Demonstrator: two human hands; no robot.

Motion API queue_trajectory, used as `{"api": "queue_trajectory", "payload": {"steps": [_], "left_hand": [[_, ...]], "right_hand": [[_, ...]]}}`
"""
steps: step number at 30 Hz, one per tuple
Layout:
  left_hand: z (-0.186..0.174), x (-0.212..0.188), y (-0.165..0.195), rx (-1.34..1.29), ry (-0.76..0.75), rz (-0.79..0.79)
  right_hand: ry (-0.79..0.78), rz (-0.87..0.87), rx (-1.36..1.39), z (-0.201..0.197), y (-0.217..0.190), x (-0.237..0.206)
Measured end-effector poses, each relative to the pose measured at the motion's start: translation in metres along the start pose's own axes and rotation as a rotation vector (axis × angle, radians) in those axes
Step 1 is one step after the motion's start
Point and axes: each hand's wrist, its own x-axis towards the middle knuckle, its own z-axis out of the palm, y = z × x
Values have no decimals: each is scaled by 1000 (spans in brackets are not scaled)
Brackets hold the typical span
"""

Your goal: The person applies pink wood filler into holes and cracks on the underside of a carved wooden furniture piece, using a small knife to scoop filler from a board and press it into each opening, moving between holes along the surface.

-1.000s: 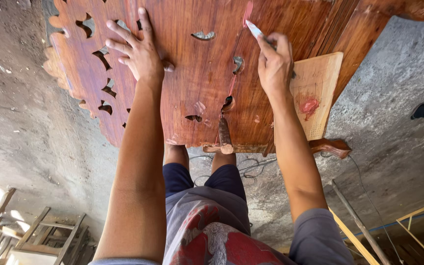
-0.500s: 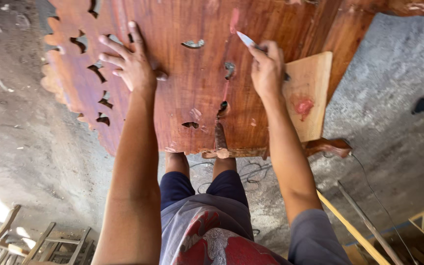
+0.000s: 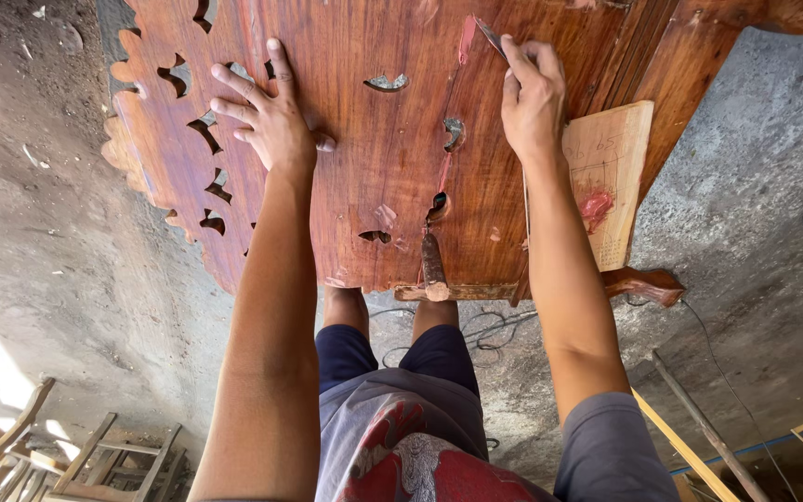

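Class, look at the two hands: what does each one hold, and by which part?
The right hand holds a putty knife by its handle end, blade on the carved wooden panel. The left hand holds nothing; it lies flat on the panel.

Both your arms stretch far forward: left hand (image 3: 271, 121) flat, fingers spread; right hand (image 3: 532, 93) curled in a pinch.

A rough grey concrete floor (image 3: 67, 279) spreads below, littered with pale chips and debris. At the lower left, several slatted wooden frames (image 3: 95, 460) lie in bright sunlight. Dark cables (image 3: 485, 327) loop loosely over the floor near the middle. At the lower right, a thin grey rod (image 3: 699, 428) and a yellow-edged strip (image 3: 676, 442) run diagonally side by side, with a blue line (image 3: 755, 448) just beyond them.
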Motion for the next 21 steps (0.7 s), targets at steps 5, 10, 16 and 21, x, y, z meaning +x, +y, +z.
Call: {"api": "queue_trajectory", "payload": {"steps": [5, 10, 16, 21], "left_hand": [[7, 2, -3, -4, 27, 4], [7, 1, -2, 8, 12, -5], [8, 3, -3, 23, 10, -5], [12, 3, -3, 21, 26, -3]], "right_hand": [[-94, 23, 67, 9, 2, 0], [-169, -39, -69, 5, 0, -30], [-114, -86, -148, 3, 4, -40], [-33, -84, -96, 16, 12, -40]]}}
